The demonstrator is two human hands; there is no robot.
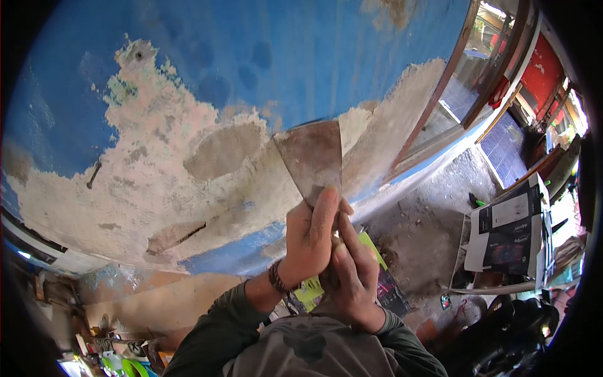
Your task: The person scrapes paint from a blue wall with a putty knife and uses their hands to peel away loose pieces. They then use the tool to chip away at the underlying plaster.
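A wide, dull-brown scraper (312,157) points up at the wall, its broad edge at the border between blue paint and bare plaster. My left hand (309,239) is closed around the top of its handle, thumb lying along the base of the blade. Lower down, my right hand (357,276) is closed on the handle too, and most of the handle is hidden by my fingers. The wall (220,63) carries blue paint above, with a large patch of pale exposed plaster (157,138) below it. A dark bracelet (276,276) circles my left wrist.
A nail (93,174) sticks out of the plaster at left. To the right stand a wood-framed window (440,94) and an open cardboard box (509,232) on the dusty floor (427,232). Assorted clutter (119,352) lies at lower left, near a black bag-like object (509,327) at lower right.
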